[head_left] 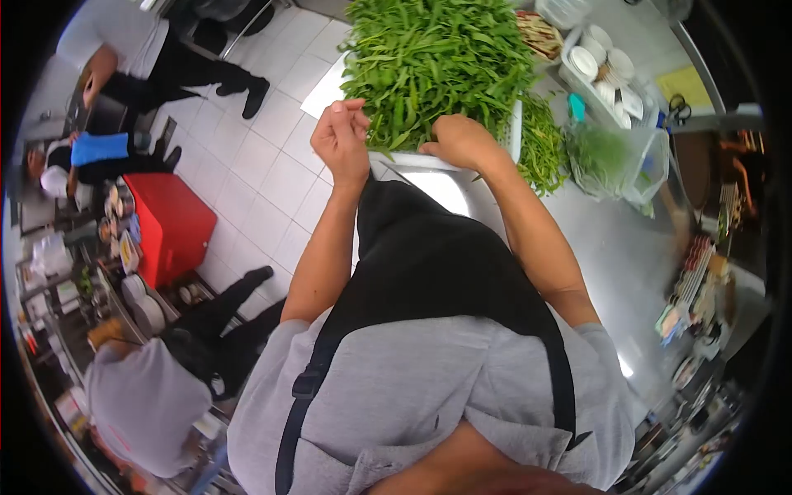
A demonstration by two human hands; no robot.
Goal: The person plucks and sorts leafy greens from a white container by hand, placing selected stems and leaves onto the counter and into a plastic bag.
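Note:
Long green leaves [437, 62] are heaped in a white basket [421, 159] at the top centre. My left hand [341, 140] is raised beside the basket's near left corner, its fingers curled together; whether anything small is between them I cannot make out. At the near rim, my right hand [464, 142] reaches into the edge of the heap, fingers bent and fingertips partly hidden by the leaves. More loose greens [540, 144] lie on the metal counter [590, 239] right of the basket.
A clear bag of greens [619, 161], a container of white cups [602, 66] and scissors [678, 109] are at the right. Co-workers stand at the upper left [124, 41], far left [99, 153] and lower left [148, 404], around a red bin [169, 227].

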